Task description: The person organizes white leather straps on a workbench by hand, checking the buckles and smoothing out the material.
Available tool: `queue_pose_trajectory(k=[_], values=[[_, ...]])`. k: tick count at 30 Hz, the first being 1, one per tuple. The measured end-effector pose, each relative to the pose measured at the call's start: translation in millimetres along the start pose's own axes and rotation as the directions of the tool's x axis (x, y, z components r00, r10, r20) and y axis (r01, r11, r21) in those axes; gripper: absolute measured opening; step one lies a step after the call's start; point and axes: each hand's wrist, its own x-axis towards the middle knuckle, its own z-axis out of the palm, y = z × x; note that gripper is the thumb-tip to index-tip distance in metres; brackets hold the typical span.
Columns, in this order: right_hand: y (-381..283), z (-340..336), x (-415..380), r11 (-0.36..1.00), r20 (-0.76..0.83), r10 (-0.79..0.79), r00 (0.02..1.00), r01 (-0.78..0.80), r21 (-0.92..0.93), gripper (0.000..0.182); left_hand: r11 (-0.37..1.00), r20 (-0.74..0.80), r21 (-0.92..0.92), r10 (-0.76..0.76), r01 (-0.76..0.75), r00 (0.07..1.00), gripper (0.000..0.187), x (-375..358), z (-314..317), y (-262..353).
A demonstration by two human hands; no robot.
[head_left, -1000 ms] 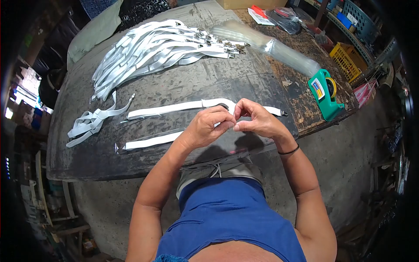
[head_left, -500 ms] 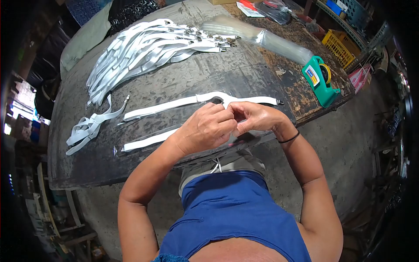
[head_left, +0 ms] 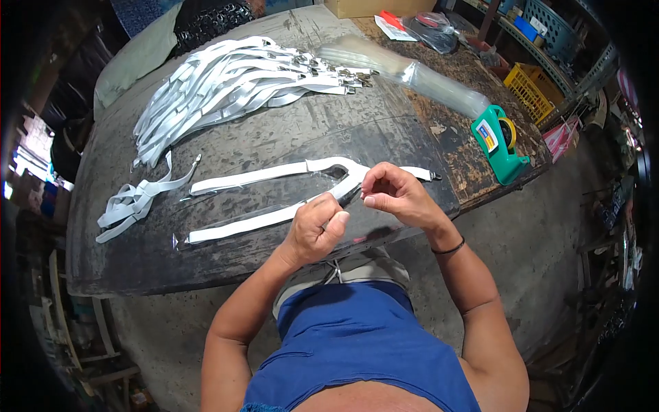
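Observation:
A pair of white suspenders [head_left: 257,176] lies on the table in front of me, two straps running left and a short clip end to the right. Clear plastic film shows around the straps. My left hand [head_left: 317,228] is closed in a fist over the lower strap, thumb along the top; what is inside, if anything, is hidden. To its right, my right hand [head_left: 398,197] is pinched, thumb and fingertips together, above the suspenders near where the straps join. Whatever sits between those fingertips is too small to name.
A heap of white suspenders with metal clips [head_left: 233,86] lies at the back. A loose white strap [head_left: 134,202] is at left. Clear plastic bags [head_left: 439,89] and a green tape dispenser [head_left: 500,147] are at right. A yellow basket [head_left: 528,94] stands beyond the worn table [head_left: 137,264].
My hands, together half a second ago, have come apart. The left moved down and left, closed; the right stays pinched. More of the suspenders' join and lower strap now shows.

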Motion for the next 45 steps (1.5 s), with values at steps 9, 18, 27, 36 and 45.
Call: queue_pose_trajectory(k=[9,18,27,36,45], values=[[20,3,1,0.912,-0.140,-0.291,0.947,0.230,-0.340,0.020,0.998,0.036,0.053,-0.029,0.027,0.999,0.009,-13,17,5],[35,-11,-5,0.964,-0.301,-0.199,0.932,0.131,-0.232,0.014,0.996,0.297,-0.079,0.053,-0.031,0.953,0.009,-32,41,4],[46,-13,-5,0.999,-0.492,0.000,0.871,0.025,0.043,0.010,0.992,0.413,-0.125,0.072,-0.022,0.908,0.010,-34,50,7],[55,-39,-7,0.972,-0.493,-0.092,0.865,-0.030,-0.234,0.012,0.996,0.293,-0.004,0.082,-0.084,0.953,0.015,-23,37,-7],[68,-61,36,0.378,-0.106,-0.233,0.967,-0.010,-0.926,0.025,0.792,-0.048,0.527,-0.335,0.309,0.941,0.030,43,15,-61]])
